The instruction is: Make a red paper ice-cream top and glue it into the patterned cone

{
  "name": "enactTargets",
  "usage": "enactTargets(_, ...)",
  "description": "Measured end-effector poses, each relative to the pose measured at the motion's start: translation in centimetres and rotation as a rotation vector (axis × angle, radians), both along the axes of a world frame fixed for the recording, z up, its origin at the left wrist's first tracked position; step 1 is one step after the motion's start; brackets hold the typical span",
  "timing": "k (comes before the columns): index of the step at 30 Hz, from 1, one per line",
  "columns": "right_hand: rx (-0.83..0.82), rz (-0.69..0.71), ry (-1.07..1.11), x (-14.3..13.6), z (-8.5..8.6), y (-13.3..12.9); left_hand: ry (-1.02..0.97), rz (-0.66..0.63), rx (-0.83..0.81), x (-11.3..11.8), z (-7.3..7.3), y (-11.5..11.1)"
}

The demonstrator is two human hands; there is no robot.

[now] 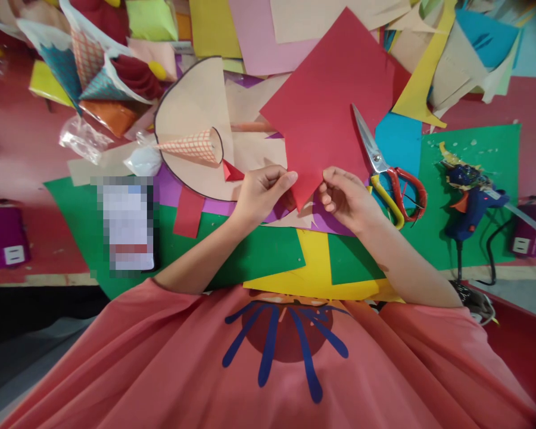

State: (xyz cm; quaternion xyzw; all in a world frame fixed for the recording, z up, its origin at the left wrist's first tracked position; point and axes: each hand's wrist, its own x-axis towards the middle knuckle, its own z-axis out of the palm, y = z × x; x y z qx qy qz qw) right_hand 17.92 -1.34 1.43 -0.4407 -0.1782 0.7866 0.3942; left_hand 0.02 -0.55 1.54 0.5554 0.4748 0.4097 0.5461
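Note:
A large sheet of red paper (326,95) lies at an angle in front of me, one corner pointing toward my body. My left hand (265,190) pinches its left edge near that corner. On the opposite edge, my right hand (346,196) has thumb and forefinger closed on the paper. A pair of scissors (379,161) with red and yellow handles rests partly on the sheet, right of my right hand. Left of the sheet, a small checkered paper cone (196,147) lies on a beige half-round piece (183,107) with a dark rim. A small red folded scrap (232,171) sits near my left wrist.
A blue glue gun (469,208) with a cord lies on green paper (495,149) at the right. At left is a phone (129,226) with a blurred screen. Filled paper cones (102,77) stand at the upper left. Coloured sheets and offcuts (464,77) spread along the back.

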Motion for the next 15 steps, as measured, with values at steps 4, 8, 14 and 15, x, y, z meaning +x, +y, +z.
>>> enactTargets(4,0.063,-0.001,-0.059,-0.2,0.1,-0.1,0.015,-0.009,0.011,0.0,0.0,0.0)
enactTargets(8,0.062,-0.026,-0.081,-0.2,0.3,-0.1,-0.022,0.000,-0.018,0.0,-0.1,0.0)
enactTargets(14,0.130,0.022,-0.079,0.0,1.3,-0.3,-0.034,0.012,-0.010,-0.3,-0.2,-0.1)
enactTargets(15,0.140,0.033,-0.088,0.1,1.5,-0.4,-0.035,0.010,-0.002,-0.3,-0.2,-0.2)
